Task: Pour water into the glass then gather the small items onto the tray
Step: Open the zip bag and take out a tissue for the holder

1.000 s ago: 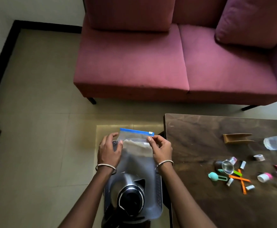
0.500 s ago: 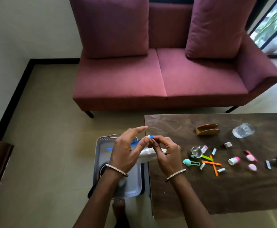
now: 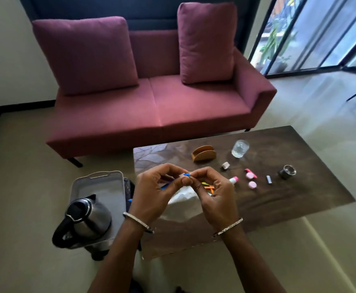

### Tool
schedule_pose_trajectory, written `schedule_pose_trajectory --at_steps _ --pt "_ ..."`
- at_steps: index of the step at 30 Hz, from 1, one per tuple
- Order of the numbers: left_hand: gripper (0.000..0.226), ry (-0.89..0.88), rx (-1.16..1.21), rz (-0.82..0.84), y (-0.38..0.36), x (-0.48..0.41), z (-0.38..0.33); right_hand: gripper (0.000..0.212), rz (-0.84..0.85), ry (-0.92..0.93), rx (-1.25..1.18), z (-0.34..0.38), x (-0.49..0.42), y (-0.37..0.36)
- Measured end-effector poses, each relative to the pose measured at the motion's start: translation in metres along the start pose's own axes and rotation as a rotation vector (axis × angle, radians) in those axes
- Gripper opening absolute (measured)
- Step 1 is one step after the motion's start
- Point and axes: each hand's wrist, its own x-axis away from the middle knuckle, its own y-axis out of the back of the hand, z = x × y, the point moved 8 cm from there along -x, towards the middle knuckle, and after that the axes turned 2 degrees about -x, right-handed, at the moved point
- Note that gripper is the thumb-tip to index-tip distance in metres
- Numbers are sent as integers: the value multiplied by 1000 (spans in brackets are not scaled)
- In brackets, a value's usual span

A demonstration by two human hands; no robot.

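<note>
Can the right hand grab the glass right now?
Probably not yet. The right hand, with the left hand, is pinching the bag. The glass stands clear on the table, nothing blocking it.

Daylight pours in from the glass doors (image 3: 312,32) on the right, a bit blown out and hazy there. The coffee table (image 3: 257,199) picks up a shiny glare near its sofa-side corner. The left side of the room is dimmer. Wide-angle lens bends the edges, and everything's slightly soft.
</note>
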Motion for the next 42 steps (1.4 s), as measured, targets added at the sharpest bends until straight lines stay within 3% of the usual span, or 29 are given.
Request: schedule_pose_trajectory --at_steps 10,13,18,25,28,33,35,38,42 --pt "8 -116 -115 121 -93 -20 -66 10 -242 11 -46 -8 12 109" --pt "7 -116 -184 135 -111 -30 -63 6 -357 -73 -139 -30 11 142" --pt "16 -86 -253 190 -127 -54 -39 20 -602 -103 -356 -67 2 215" --pt "13 -2 -239 190 -163 -110 -14 31 -621 -179 -371 -119 -44 252" --pt "6 13 -204 154 -174 -144 -11 24 -560 -231 -319 -141 -80 264" --pt "11 59 -87 103 -181 -192 2 11 -292 -368 -6 -163 -139 280" --pt "14 54 -45 107 -189 -205 6 25 -185 -325 121 -158 -160 277" --pt "24 -22 -118 112 -200 -221 5 43 -32 -111 416 -135 -189 259" --pt "25 -124 -196 108 -211 -239 -4 23 249 0 734 -131 -220 215"
